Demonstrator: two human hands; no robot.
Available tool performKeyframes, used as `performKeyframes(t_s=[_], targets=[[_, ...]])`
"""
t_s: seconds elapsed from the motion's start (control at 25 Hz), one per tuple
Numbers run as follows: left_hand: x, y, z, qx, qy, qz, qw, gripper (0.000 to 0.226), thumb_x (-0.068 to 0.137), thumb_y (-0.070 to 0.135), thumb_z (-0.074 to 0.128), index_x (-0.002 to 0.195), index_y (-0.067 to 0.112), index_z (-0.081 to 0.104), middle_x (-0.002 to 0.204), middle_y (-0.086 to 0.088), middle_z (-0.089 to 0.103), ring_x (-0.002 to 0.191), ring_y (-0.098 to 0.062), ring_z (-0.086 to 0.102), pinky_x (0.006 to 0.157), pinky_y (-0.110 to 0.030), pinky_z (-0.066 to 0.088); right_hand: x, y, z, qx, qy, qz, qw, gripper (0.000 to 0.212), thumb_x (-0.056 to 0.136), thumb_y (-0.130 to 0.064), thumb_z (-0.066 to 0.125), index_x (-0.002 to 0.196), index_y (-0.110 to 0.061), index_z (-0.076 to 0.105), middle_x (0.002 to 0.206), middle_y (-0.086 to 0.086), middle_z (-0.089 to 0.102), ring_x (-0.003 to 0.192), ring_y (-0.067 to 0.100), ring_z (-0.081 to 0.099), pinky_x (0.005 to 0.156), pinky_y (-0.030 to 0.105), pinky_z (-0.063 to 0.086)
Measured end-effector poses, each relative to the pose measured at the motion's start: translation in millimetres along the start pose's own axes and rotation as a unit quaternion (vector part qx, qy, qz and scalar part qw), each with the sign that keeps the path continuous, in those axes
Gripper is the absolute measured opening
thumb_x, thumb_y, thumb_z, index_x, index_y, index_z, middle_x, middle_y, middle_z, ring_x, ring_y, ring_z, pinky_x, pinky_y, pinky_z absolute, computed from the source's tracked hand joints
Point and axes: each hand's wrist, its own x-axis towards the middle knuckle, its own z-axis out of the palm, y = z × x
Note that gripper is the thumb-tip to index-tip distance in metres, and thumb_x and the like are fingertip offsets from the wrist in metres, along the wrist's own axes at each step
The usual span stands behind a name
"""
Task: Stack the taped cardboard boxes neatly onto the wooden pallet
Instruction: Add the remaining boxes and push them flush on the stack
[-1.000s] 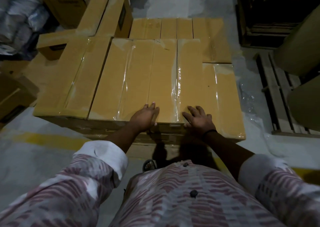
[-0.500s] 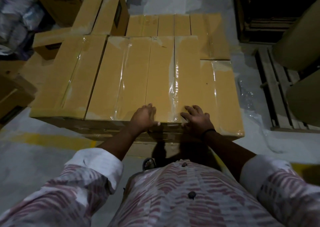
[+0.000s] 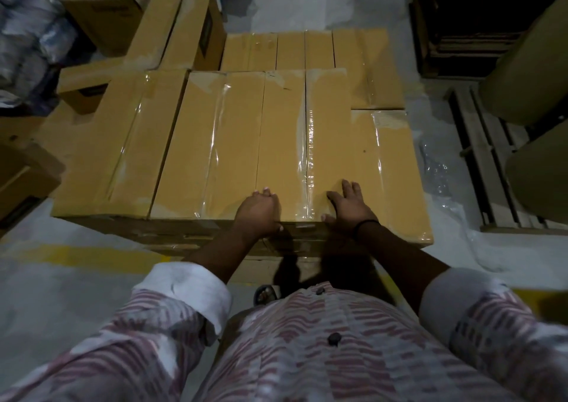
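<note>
Under the palms, found the top layer of taped cardboard boxes [image 3: 233,143], packed side by side. Saw left hand [image 3: 258,214] resting on the near edge, fingers pressed together and bent, thumb dropped toward the front face. Saw right hand [image 3: 349,208] just beside it, fingers spread flat on the neighbouring box top, thumb at the same edge; gripped nothing with either. Could not make out the wooden pallet, hidden below the stack. Judged the step as squaring the front boxes flush. Best done by pushing evenly through both palms, away from the wrists rather than downward, until near edges lined up and far ends met the row beyond the fingertips. Expected slick tape [image 3: 302,168] under the fingers to invite slipping. Noted a slatted pallet [image 3: 479,162] on the floor [image 3: 61,294], well past the right hand.
</note>
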Motion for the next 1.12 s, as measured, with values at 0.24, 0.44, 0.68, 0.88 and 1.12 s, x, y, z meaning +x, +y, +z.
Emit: performKeyframes(t_s=[0.24, 0.44, 0.68, 0.88, 1.12], targets=[[1, 10, -7, 0.025, 0.023, -0.008, 0.999, 0.068, 0.076, 0.053, 0.082, 0.124, 0.01, 0.062, 0.132, -0.015, 0.06, 0.108, -0.027, 0.062, 0.09, -0.037, 0.051, -7, 5, 4, -0.005, 0.006, -0.012, 1.0, 0.07, 0.095, -0.049, 0.058, 0.154, -0.027, 0.029, 0.167, 0.009, -0.004, 0.153, 0.032, -0.011, 0.121, 0.053, 0.024], [-5, 15, 8, 0.053, 0.019, -0.003, 0.998, 0.104, 0.078, 0.046, 0.083, 0.155, -0.001, 0.03, 0.162, -0.024, 0.029, 0.139, -0.034, 0.046, 0.106, -0.041, 0.047, -18, 16, 14, -0.038, 0.014, -0.033, 0.999, 0.065, 0.099, -0.036, 0.055, 0.156, -0.024, 0.026, 0.167, 0.013, -0.002, 0.154, 0.031, -0.006, 0.121, 0.048, 0.025], [-7, 18, -7, 0.018, -0.01, -0.015, 1.0, 0.103, 0.08, 0.049, 0.081, 0.155, 0.003, 0.029, 0.166, -0.02, 0.024, 0.14, -0.032, 0.045, 0.105, -0.041, 0.047, -16, 16, 3, -0.07, -0.032, -0.039, 0.996, 0.081, 0.093, -0.028, 0.064, 0.159, -0.027, 0.017, 0.167, 0.01, -0.009, 0.154, 0.031, -0.01, 0.122, 0.047, 0.021], [-25, 11, -10, -0.165, 0.026, -0.007, 0.986, 0.06, 0.084, 0.044, 0.079, 0.135, 0.021, 0.056, 0.141, -0.006, 0.052, 0.117, -0.027, 0.057, 0.09, -0.037, 0.051, -26, 28, -3, 0.002, 0.025, -0.061, 0.998, 0.064, 0.092, -0.039, 0.065, 0.148, -0.022, 0.042, 0.163, 0.011, 0.022, 0.151, 0.029, 0.016, 0.119, 0.047, 0.029], [-90, 21, 42, -0.241, 0.188, -0.069, 0.95, 0.048, 0.092, 0.035, 0.074, 0.137, 0.02, 0.063, 0.15, -0.006, 0.055, 0.135, -0.025, 0.053, 0.105, -0.034, 0.044, -52, 29, 4, 0.001, 0.097, -0.134, 0.986, 0.052, 0.093, -0.038, 0.06, 0.142, -0.023, 0.051, 0.157, 0.005, 0.038, 0.143, 0.028, 0.031, 0.116, 0.046, 0.031]])
